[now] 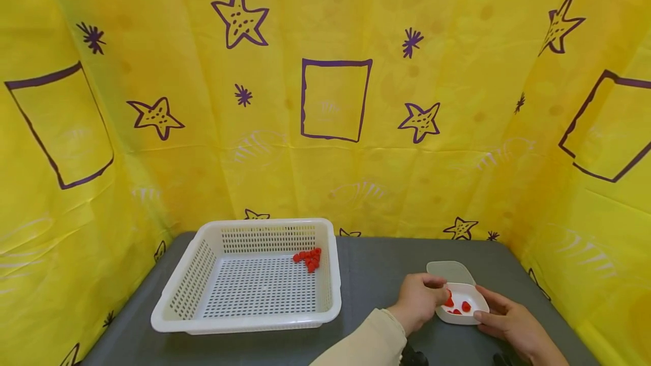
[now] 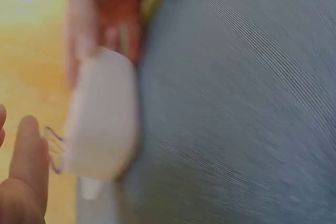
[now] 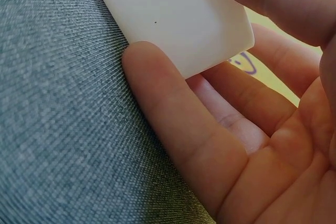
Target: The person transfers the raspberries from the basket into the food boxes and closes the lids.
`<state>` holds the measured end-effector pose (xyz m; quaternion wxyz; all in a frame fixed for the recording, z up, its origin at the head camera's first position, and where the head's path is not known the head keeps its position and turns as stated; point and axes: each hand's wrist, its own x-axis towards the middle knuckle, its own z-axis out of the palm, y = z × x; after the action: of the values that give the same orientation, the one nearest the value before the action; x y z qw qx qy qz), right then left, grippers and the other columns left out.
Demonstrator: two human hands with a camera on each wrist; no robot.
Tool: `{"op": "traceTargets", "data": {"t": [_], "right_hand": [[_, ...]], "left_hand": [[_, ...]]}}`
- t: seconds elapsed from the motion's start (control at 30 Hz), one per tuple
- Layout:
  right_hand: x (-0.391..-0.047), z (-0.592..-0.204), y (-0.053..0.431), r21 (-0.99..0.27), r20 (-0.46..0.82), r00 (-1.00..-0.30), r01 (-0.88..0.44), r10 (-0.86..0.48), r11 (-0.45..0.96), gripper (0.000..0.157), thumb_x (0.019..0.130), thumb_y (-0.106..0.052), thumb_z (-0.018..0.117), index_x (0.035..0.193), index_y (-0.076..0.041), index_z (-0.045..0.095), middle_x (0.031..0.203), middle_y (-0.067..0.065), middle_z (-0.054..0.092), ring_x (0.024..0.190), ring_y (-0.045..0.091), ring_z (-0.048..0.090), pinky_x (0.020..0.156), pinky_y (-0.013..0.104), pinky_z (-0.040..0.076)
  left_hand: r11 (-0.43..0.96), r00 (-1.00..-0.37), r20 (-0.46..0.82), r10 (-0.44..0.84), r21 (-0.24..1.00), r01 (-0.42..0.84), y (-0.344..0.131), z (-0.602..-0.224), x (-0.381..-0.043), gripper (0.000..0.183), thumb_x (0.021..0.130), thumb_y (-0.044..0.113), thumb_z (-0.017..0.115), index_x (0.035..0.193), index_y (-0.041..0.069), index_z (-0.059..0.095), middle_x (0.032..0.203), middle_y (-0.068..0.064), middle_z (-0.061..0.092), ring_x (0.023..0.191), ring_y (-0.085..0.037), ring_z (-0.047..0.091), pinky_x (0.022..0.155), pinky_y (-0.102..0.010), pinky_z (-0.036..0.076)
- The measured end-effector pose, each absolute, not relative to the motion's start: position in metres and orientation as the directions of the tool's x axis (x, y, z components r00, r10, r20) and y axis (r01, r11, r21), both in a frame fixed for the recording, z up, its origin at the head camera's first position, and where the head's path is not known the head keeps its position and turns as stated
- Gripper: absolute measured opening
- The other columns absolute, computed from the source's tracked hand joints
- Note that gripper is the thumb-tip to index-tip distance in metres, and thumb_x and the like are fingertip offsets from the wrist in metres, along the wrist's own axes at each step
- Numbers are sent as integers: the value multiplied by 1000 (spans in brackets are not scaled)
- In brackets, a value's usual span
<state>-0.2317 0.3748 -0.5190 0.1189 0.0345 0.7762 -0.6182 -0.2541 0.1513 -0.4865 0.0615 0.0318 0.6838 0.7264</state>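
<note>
At the right of the table, a small white container point(image 1: 475, 301) holds a few small red berry-like pieces point(image 1: 465, 306). My right hand point(image 1: 513, 326) grips its right side, the thumb on the near wall and fingers beyond; the right wrist view shows the container's white side point(image 3: 173, 19) between thumb and fingers point(image 3: 163, 87). My left hand point(image 1: 419, 301) is over the container's left rim, a red piece point(image 1: 448, 300) at its fingertips. In the left wrist view the container point(image 2: 102, 114) is blurred, left fingers point(image 2: 29, 166) beside it.
A white perforated basket point(image 1: 173, 298) stands at the left with several red pieces point(image 1: 311, 258) in its far right corner. A translucent lid point(image 1: 451, 270) lies behind the container. Yellow patterned cloth point(image 1: 335, 185) encloses the grey table point(image 1: 376, 275) at back and sides.
</note>
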Motion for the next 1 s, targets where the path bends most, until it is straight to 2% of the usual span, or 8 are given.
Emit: {"op": "traceTargets", "data": {"t": [0.2,0.4,0.53,0.67,0.8,1.0], "right_hand": [[-233,-517,374,-942,-245,-968,222,-60,253,82,93,-16,73,153,8,23,152,37,25,109,26,59,87,44,54],[-235,-518,373,-941,-260,-965,243,-44,237,82,92,-15,74,154,6,24,153,36,22,109,28,58,87,44,54],[-235,-519,375,-938,-264,-964,249,-30,242,82,91,-15,74,154,6,24,153,37,23,108,28,58,87,44,54],[-234,-517,376,-937,-259,-965,243,-33,250,82,92,-15,74,154,6,24,151,37,26,106,28,59,86,44,55],[-235,-516,376,-939,-256,-965,235,-56,251,82,93,-15,73,153,7,23,150,38,26,106,28,59,87,45,54],[-235,-517,373,-934,-279,-959,261,-42,244,82,91,-16,75,153,6,26,150,37,29,105,29,59,87,45,54]], "left_hand": [[-316,-985,-19,174,946,-74,135,-428,-262,23,85,-6,74,100,11,76,93,-5,66,82,-29,70,74,-41,59],[-412,-946,107,306,911,-30,81,-355,-273,32,90,-6,69,120,4,70,112,-6,66,98,-31,68,80,-39,57],[-380,-913,163,375,925,9,33,-323,-281,40,93,-3,66,133,3,62,127,-9,60,112,-31,63,87,-39,55],[-304,-917,178,357,950,67,-12,-310,-289,46,93,-2,67,138,2,57,136,-13,55,116,-32,61,90,-39,53],[-196,-939,154,308,976,96,-54,-315,-299,49,93,-1,68,140,5,56,140,-14,51,116,-31,61,89,-39,54],[-22,-970,63,234,998,60,-105,-338,-306,53,92,2,70,142,9,55,143,-13,49,116,-31,61,88,-39,54]]}}
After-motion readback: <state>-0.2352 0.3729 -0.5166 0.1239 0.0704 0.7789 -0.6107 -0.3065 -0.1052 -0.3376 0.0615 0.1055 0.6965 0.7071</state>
